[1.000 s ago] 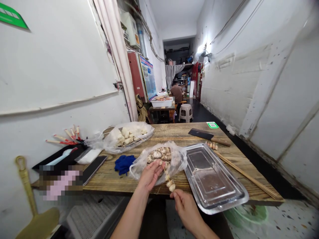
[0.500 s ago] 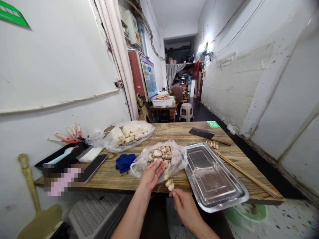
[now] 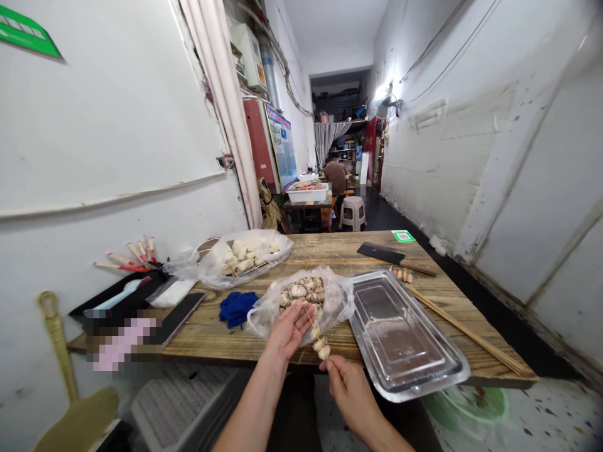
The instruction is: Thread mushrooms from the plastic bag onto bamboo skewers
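Head view, wooden table (image 3: 330,248):
- Right hand (image 3: 351,392): pinches low end of skewer (image 3: 316,336) w/ approx. 3 pale pieces threaded, at near table edge.
- Left hand (image 3: 287,326): fingers curled at mouth of plastic bag (image 3: 301,295); cannot tell if it grips a piece.
- Bag contents: brown-grey pieces, heaped.
- Steel tray (image 3: 400,333): just right of bag.
- 2nd bag (image 3: 245,251), far left: pale chunks.
- Blue cloth (image 3: 235,307) beside bag.
- Spare sticks (image 3: 466,333) right of tray.
- Cleaver (image 3: 391,256), far side.

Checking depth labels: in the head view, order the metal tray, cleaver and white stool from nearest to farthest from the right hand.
1. Metal tray, just right of the right hand.
2. Cleaver, beyond the tray on the table's far right.
3. White stool, past the table, down the corridor.
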Demonstrator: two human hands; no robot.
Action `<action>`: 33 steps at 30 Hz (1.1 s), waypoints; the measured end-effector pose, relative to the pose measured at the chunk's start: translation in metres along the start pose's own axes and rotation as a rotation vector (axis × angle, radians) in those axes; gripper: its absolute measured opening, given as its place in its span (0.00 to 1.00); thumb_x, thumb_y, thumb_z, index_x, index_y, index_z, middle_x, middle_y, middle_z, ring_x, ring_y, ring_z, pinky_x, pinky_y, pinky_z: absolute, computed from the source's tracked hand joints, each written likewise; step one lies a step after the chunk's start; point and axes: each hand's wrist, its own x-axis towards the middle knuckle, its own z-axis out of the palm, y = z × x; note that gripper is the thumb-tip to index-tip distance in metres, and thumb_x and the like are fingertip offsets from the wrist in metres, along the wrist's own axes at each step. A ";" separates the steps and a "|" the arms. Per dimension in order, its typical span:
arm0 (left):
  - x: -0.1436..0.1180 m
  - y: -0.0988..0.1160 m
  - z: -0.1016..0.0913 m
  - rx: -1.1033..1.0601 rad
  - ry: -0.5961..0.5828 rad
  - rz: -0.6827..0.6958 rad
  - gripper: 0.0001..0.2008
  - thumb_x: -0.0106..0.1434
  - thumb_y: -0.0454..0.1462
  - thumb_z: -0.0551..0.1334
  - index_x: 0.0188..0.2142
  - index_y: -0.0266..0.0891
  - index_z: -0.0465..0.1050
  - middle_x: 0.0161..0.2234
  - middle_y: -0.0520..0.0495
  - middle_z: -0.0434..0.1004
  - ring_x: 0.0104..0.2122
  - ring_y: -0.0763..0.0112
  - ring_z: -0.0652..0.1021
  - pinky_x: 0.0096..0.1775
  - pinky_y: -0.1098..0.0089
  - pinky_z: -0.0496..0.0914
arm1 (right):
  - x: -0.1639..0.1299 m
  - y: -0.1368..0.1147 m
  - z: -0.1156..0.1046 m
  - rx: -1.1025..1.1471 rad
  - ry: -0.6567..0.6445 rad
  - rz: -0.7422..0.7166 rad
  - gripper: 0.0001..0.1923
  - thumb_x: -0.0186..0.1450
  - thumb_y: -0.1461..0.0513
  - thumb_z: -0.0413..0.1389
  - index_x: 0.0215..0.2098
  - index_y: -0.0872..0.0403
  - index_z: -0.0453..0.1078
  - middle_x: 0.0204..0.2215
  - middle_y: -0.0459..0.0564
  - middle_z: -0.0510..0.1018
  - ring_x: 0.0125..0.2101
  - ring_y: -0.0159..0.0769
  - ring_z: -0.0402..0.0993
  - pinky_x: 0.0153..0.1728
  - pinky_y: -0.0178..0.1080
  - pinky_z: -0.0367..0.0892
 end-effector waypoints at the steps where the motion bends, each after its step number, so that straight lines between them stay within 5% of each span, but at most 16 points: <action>1: 0.000 0.000 0.000 0.002 0.001 0.000 0.07 0.56 0.31 0.58 0.36 0.33 0.69 0.29 0.42 0.77 0.31 0.68 0.77 0.39 0.64 0.71 | 0.000 0.000 0.000 0.004 0.004 0.000 0.19 0.65 0.58 0.39 0.31 0.57 0.69 0.15 0.45 0.66 0.16 0.30 0.61 0.18 0.30 0.53; 13: -0.002 0.005 0.010 -0.069 0.055 0.049 0.02 0.55 0.27 0.58 0.30 0.31 0.68 0.28 0.40 0.77 0.31 0.69 0.78 0.38 0.68 0.72 | 0.011 -0.011 -0.002 0.018 0.041 -0.039 0.21 0.64 0.54 0.40 0.28 0.57 0.70 0.11 0.43 0.63 0.15 0.30 0.61 0.18 0.30 0.55; 22: -0.007 0.005 0.003 -0.024 -0.099 -0.010 0.07 0.53 0.30 0.61 0.35 0.33 0.69 0.33 0.41 0.77 0.34 0.69 0.77 0.35 0.72 0.71 | 0.009 -0.011 -0.005 0.004 0.031 -0.004 0.21 0.63 0.54 0.41 0.31 0.57 0.71 0.12 0.42 0.62 0.15 0.30 0.60 0.17 0.30 0.54; 28: -0.009 0.009 -0.003 0.083 -0.204 0.034 0.10 0.52 0.29 0.62 0.36 0.32 0.70 0.33 0.42 0.76 0.24 0.79 0.74 0.26 0.81 0.69 | 0.008 -0.013 -0.008 0.023 -0.023 0.015 0.21 0.64 0.54 0.40 0.33 0.59 0.69 0.12 0.40 0.57 0.15 0.28 0.55 0.16 0.30 0.51; 33: -0.007 0.004 -0.004 -0.042 -0.154 0.012 0.04 0.51 0.25 0.61 0.28 0.31 0.68 0.30 0.43 0.76 0.32 0.73 0.76 0.35 0.77 0.71 | -0.003 -0.012 -0.012 0.082 -0.063 0.064 0.21 0.63 0.53 0.41 0.34 0.60 0.68 0.12 0.38 0.54 0.14 0.26 0.51 0.16 0.30 0.47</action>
